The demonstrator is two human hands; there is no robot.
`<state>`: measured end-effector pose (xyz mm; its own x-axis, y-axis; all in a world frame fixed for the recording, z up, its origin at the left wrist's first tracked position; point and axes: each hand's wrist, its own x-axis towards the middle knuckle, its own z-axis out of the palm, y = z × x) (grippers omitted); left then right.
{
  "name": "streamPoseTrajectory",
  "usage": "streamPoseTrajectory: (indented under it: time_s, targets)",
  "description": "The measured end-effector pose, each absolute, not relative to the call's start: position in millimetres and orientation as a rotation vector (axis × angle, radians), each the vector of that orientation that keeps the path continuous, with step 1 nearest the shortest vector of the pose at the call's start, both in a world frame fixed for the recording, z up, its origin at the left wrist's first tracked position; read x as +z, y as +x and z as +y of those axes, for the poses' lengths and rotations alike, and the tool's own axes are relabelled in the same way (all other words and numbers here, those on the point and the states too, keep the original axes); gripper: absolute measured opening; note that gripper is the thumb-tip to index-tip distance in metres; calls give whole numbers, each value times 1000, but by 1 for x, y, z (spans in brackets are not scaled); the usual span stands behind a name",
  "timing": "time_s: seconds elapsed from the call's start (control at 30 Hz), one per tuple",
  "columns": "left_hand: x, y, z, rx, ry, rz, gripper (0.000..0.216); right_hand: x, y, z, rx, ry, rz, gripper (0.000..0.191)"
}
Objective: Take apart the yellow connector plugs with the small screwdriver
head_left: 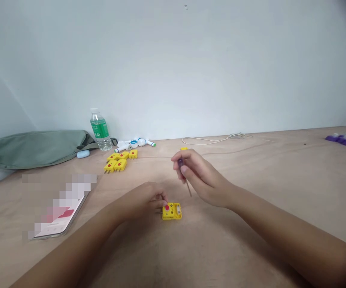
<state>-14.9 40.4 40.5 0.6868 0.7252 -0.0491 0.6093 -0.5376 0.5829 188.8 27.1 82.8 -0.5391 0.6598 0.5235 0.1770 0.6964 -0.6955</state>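
- Pale, bluish-white wall [173,72] backs the head view, above a desk [269,224] with a dull pinkish-brown surface.
- Just below centre on the desk lies the piece being worked on, a small yellow plastic connector with a red round button [172,212], flat and button up; its right end shows an open recess with a pale insert.
- Fingers of the left hand [149,200] touch the connector's far left corner; whether they pinch it or only press, I cannot tell.
- Fingers of the right hand [195,172] are clamped on a slim screwdriver with a dark purple handle [188,188], its shaft slanting down, the tip apart from the connector, beyond it and to its right.
- Judging by this, the step in hand is steadying the connector with the tool held ready; bringing the tip to a screw would call for moving it nearer, standing the shaft upright and keeping the piece firm.
- Farther back on the left sit five similar yellow plugs with red dots [120,165], beside a clear plastic bottle with a green label [100,130].
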Motion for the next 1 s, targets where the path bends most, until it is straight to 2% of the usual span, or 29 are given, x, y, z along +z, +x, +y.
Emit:
streamPoseTrajectory:
  time_s: [0.17, 0.33, 0.5, 0.73, 1.0]
  targets:
    - [38, -14, 42, 230, 2566, 953, 22, 69, 197, 18, 526, -824, -2343, 20]
    - [34, -16, 43, 199, 2768, 860, 24, 48, 195, 13, 554, -1016, -2562, 44]
    - [30, -16, 44, 159, 2990, 773, 21, 33, 190, 19, 608, -1022, -2552, 30]
    - [25, -11, 41, 89, 3228, 737, 17, 30, 191, 22, 612, -1053, -2554, 31]
    - [26, -7, 39, 66, 3227, 773, 14, 30, 191, 23, 617, -1036, -2555, 30]
